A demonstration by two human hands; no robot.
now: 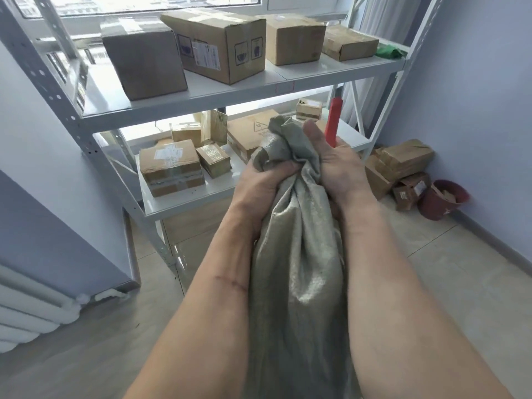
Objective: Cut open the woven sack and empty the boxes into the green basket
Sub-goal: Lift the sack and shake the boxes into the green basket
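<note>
Grey-green woven cloth is hanging between our forearms: this is the sack [296,283], and we are holding it up in front of us by its gathered neck. Our left hand [259,182] is curling round the neck from the left, fingers wrapped into the bunched cloth, and our right hand [336,165] is clamping it from the right, thumb standing up along the twisted top that is sticking out above both fists. Below the grip the sack is dropping straight down, full-looking and closed; we are seeing no slit in the cloth that faces us.

Just behind our right hand a red handle [334,122] is rising; we are judging it to be a cutter, but whether that hand is holding it along with the sack or it is merely standing behind, we cannot tell.

So, by our reckoning, we are only starting: the sack is not yet cut, no boxes are coming out of it, and the green basket is not showing anywhere we can be sure of. A scrap of green [390,51] is lying far beyond the grip on the upper shelf, too small to name.

Further out behind the grip, a white metal rack [184,207] is carrying cardboard boxes [218,44] on two levels, and down to the right more boxes and a dark red bucket [443,200] are sitting on the floor by the wall.
</note>
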